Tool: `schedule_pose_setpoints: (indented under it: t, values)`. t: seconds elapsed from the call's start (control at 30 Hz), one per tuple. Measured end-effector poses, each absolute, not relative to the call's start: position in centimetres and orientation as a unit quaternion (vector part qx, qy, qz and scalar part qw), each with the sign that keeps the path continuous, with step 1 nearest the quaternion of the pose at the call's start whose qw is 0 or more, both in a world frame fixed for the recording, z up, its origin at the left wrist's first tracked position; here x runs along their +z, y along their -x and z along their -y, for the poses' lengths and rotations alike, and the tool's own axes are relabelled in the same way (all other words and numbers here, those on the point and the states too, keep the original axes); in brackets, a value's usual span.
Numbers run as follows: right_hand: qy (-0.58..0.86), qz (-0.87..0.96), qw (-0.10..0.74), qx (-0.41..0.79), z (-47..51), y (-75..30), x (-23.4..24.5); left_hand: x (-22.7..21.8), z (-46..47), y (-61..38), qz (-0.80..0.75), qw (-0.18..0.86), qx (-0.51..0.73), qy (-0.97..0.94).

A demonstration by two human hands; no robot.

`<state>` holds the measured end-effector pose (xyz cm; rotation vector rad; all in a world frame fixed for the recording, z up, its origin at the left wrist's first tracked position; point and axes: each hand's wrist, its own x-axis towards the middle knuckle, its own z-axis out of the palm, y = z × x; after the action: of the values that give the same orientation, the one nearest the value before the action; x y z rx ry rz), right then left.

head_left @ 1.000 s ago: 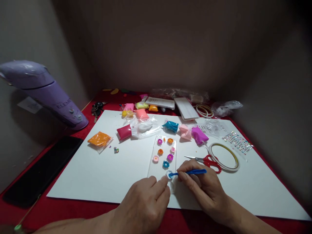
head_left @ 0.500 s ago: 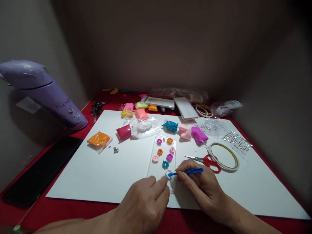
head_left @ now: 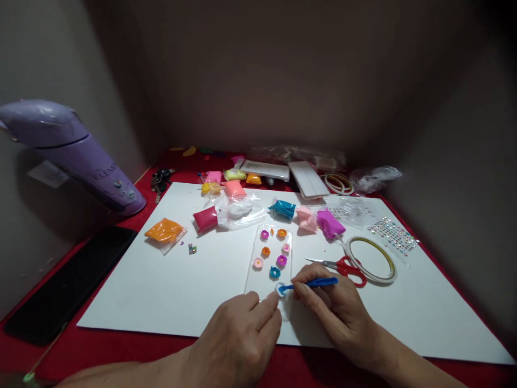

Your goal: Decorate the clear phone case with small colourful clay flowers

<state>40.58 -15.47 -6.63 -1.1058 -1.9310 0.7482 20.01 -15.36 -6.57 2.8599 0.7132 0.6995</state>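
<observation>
My right hand [head_left: 333, 310] pinches a blue plastic modelling tool [head_left: 319, 283], its tip pressed on a small white clay piece [head_left: 281, 290]. That piece sits near the lower end of a clear phone case [head_left: 253, 280]. My left hand [head_left: 244, 334] is closed over the case's near left part, fingertips beside the white piece; what they grip is hidden. Farther up the case are several small clay flowers, among them a teal flower [head_left: 275, 272], a purple flower [head_left: 281, 261], a light pink flower [head_left: 258, 263] and an orange flower [head_left: 265, 251].
Red-handled scissors [head_left: 343, 267] and a tape roll [head_left: 390, 280] lie right of the case. Packets of coloured clay, like the orange packet [head_left: 165, 230], ring the white board [head_left: 133, 302]. A black phone [head_left: 68, 285] and purple bottle [head_left: 84, 156] stand left; gem stickers [head_left: 393, 235] lie right.
The blue tool's tip has shifted very slightly on the white clay piece. Both hands stay almost in place, and the other things have not moved.
</observation>
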Motion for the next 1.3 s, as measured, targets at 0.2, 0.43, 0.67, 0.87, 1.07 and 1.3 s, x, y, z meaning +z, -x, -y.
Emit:
schedule_pose_setpoints:
  t: [0.2, 0.43, 0.67, 0.87, 1.07, 1.3]
  values:
    - [0.432, 0.752, 0.412, 0.278, 15.68, -40.74, -6.49, -6.78, 15.48, -19.96, -0.233, 0.065, 0.233, -0.942]
    - [0.435, 0.751, 0.409, 0.283, 15.48, -40.62, -6.52, -6.75, 15.69, -20.01, -0.242, 0.080, 0.241, -0.936]
    - [0.428, 0.752, 0.413, 0.283, 15.58, -40.61, -6.59, -6.76, 15.56, -20.03, -0.257, 0.049, 0.239, -0.935]
    - [0.432, 0.757, 0.404, 0.277, 15.57, -40.67, -6.82, -6.96, 15.45, -19.97, -0.249, 0.059, 0.232, -0.938]
    - [0.427, 0.760, 0.406, 0.274, 15.60, -40.63, -6.61, -7.20, 15.49, -19.87, -0.243, 0.064, 0.230, -0.940]
    - [0.427, 0.761, 0.399, 0.283, 15.62, -40.64, -6.77, -7.01, 15.43, -20.04, -0.244, 0.055, 0.235, -0.939]
